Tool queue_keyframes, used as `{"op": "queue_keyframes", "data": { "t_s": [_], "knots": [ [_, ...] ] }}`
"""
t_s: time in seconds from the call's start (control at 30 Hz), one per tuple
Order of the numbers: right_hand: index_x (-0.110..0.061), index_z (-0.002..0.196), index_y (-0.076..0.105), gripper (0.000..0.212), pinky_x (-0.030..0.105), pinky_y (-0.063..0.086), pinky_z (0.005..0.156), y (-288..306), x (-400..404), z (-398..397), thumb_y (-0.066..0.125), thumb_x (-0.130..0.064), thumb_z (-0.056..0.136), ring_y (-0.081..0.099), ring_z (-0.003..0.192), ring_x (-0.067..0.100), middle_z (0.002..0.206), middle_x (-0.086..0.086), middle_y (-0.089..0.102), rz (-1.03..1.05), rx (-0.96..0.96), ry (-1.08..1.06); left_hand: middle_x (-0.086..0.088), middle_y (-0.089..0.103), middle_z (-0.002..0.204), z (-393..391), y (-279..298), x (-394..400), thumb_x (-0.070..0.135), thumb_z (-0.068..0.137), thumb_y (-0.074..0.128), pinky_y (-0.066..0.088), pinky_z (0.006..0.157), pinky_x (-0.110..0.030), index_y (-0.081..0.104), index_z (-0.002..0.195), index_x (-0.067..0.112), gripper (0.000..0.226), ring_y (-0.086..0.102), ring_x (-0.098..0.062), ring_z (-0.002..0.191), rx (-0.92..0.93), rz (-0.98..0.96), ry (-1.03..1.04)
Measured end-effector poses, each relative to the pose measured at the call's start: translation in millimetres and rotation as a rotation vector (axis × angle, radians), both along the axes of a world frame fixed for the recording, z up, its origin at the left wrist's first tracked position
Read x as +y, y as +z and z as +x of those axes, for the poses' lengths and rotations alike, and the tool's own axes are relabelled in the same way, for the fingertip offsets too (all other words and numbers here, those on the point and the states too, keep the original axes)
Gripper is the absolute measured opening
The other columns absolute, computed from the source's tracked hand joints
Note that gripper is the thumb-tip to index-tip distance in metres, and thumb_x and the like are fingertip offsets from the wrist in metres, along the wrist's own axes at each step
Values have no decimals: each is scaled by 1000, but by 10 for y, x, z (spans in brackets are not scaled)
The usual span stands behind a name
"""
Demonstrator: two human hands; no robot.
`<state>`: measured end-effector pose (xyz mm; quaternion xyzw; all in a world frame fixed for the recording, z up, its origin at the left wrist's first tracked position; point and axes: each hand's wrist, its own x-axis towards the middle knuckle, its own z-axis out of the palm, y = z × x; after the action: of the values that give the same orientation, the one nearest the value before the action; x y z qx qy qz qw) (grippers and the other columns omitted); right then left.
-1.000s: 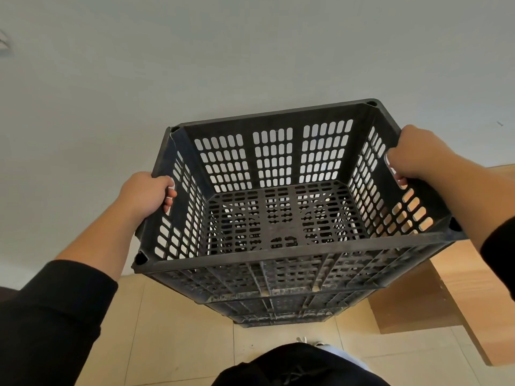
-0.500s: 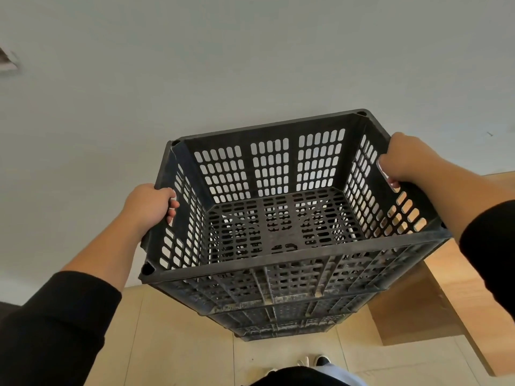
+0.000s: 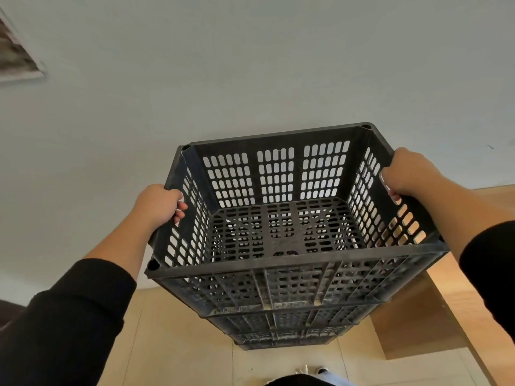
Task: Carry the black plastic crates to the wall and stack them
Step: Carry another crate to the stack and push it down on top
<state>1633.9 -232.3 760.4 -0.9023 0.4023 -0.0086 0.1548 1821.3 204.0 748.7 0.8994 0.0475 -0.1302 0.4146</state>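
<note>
An empty black plastic crate (image 3: pixel 281 232) with slotted walls is right in front of me, close to the pale wall (image 3: pixel 250 65). My left hand (image 3: pixel 160 203) grips the handle on its left side. My right hand (image 3: pixel 408 172) grips the handle on its right side. Below it a stack of black crates (image 3: pixel 278 327) stands on the floor by the wall. The held crate's base sits over the top of that stack; whether it rests on it I cannot tell.
A light wooden table or bench (image 3: pixel 434 324) stands close on the right of the stack. Beige floor tiles (image 3: pixel 172 344) lie to the left. A framed picture (image 3: pixel 16 57) hangs on the wall at the upper left. My shoes (image 3: pixel 312 370) show at the bottom.
The crate has gone down and away from me toward the wall, over the stack. Both hands kept their grip on the handles. The picture has come into view at the left.
</note>
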Motion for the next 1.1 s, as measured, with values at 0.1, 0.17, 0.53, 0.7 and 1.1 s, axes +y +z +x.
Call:
{"op": "queue_keyframes", "data": {
  "t_s": [0.1,0.17,0.53,0.7,1.1],
  "knots": [
    [2,129,48,36,37,50,57,1,32,-8,60,-9,96,64,75,32,89,17,63,-17,-9,-13,-16,76,87,-39,24,-8,15,103,51,57,65,-38,65,110,-2,23,68,-26,66,-41,82,-39],
    [0,141,40,47,44,55,70,5,64,-12,56,-17,99,65,92,36,109,22,65,13,1,-17,-13,74,84,-84,56,-11,21,101,49,51,63,-37,64,106,3,24,70,-26,73,-158,253,-101],
    [-8,160,23,78,55,33,118,179,479,-152,54,-47,100,31,147,45,162,24,28,-88,206,161,-14,11,175,-263,219,-169,59,98,54,22,123,-57,16,168,18,89,11,-39,159,-214,716,-379],
    [-11,161,28,75,56,29,123,328,1025,-246,28,-60,104,32,152,36,165,16,35,-139,114,472,-7,4,178,-844,477,-631,58,107,37,13,128,-56,18,169,18,76,0,-28,163,-297,568,-604],
    [-28,155,38,69,52,30,120,58,1733,-547,13,-66,104,36,149,22,158,-2,46,-14,120,512,6,13,177,-1556,20,-908,65,106,18,13,131,-44,18,169,27,74,2,-12,162,-357,492,-666]
  ]
}}
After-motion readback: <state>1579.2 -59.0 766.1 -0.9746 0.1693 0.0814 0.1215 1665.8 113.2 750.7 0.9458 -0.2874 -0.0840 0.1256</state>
